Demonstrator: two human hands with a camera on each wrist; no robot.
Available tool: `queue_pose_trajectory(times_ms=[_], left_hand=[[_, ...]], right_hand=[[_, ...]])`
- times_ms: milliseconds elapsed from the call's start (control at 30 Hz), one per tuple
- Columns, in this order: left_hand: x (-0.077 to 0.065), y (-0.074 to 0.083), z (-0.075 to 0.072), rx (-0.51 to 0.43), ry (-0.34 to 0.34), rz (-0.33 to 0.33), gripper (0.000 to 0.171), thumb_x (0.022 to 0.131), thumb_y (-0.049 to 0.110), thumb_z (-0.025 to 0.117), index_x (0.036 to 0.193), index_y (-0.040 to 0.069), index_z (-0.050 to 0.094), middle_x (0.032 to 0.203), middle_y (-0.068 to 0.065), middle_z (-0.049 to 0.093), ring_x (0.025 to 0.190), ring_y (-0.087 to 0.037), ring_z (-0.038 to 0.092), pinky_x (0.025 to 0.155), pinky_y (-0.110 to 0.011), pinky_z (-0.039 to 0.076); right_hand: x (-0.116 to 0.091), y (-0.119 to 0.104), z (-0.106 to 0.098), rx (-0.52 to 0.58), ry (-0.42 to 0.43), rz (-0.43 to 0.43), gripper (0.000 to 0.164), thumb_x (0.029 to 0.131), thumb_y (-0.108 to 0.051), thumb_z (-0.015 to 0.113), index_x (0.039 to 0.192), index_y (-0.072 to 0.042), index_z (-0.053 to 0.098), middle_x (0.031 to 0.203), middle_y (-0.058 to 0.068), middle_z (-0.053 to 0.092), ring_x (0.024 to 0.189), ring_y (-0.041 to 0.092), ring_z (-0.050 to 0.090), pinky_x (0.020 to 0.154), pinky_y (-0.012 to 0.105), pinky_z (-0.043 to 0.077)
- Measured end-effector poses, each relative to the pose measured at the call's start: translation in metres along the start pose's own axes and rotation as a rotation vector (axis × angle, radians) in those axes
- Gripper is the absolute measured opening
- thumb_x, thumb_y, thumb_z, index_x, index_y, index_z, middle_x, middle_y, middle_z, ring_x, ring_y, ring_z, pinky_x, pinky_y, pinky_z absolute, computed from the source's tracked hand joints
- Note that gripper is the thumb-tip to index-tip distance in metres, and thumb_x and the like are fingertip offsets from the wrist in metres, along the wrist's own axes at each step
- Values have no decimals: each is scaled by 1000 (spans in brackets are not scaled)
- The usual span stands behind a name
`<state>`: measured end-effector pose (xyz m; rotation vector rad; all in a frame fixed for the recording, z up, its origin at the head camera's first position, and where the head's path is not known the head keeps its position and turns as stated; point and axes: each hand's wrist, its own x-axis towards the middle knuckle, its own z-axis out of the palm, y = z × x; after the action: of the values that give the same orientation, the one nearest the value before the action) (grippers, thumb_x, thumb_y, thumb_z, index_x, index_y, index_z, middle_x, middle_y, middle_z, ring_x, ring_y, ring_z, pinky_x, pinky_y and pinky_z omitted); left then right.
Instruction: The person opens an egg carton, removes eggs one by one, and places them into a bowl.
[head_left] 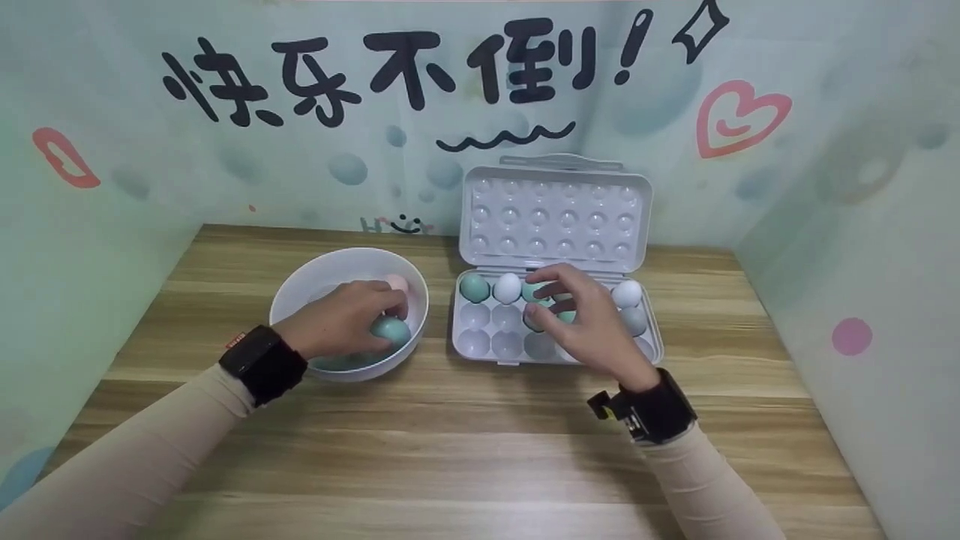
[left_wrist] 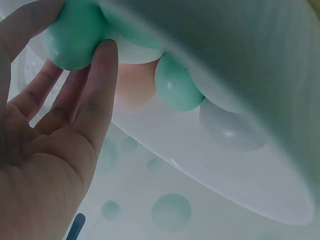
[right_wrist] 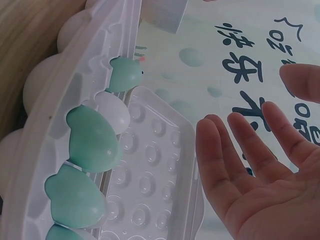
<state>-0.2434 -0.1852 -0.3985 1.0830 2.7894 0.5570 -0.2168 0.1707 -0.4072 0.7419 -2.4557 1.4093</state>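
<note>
In the head view my left hand [head_left: 337,319] is inside the white bowl [head_left: 330,271], its fingers and thumb around a green egg [head_left: 391,331]. The left wrist view shows the same green egg [left_wrist: 76,37] held at the fingertips, with several green, white and pinkish eggs behind it. My right hand [head_left: 589,326] hovers over the white egg box [head_left: 475,319], fingers spread and loosely bent, holding nothing. Green and white eggs sit in its cups, such as a green egg [head_left: 474,288] at the back left. The hand hides some cups.
The box's dimpled lid [head_left: 555,217] stands raised at the back, near the printed backdrop [head_left: 300,172]. Bowl and box are side by side on the wood-grain table [head_left: 435,450], with a narrow gap between them. A printed side wall [head_left: 900,300] stands at right.
</note>
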Motion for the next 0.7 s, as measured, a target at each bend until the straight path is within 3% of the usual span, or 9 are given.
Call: queue_pose_trajectory(times_ms=[167,433,567,700], left_hand=[[1,2,2,7,-2,11,26,83,1,82,104,9,69,98,-6,66,91,-21,58,86,-38,55],[-2,5,-1,39,2,-30,26,84,3,81,106,11,70,99,-5,67,89,-21,57,83,-37,52],[-4,11,-4,74,57,-27,26,88,10,82,111,12,72,103,-6,69,89,-21,59,82,-39,53],[-5,24,-4,72,159,1,28,91,15,84,115,11,72,110,-7,71,99,-25,63,88,-44,57]], right_hand=[[0,0,-1,10,-2,-9,35,94,-6,77,128,-9,69,124,6,71,107,33,73,85,37,63],[1,2,-1,-62,-48,-29,37,94,-9,78,129,-11,68,126,5,69,109,24,71,84,40,63],[1,4,-2,-130,-81,-39,39,93,-10,79,130,-10,67,127,5,67,109,24,69,85,43,62],[1,6,-4,-203,-99,-54,41,92,-10,80,131,-9,67,128,4,65,109,22,66,88,46,61]])
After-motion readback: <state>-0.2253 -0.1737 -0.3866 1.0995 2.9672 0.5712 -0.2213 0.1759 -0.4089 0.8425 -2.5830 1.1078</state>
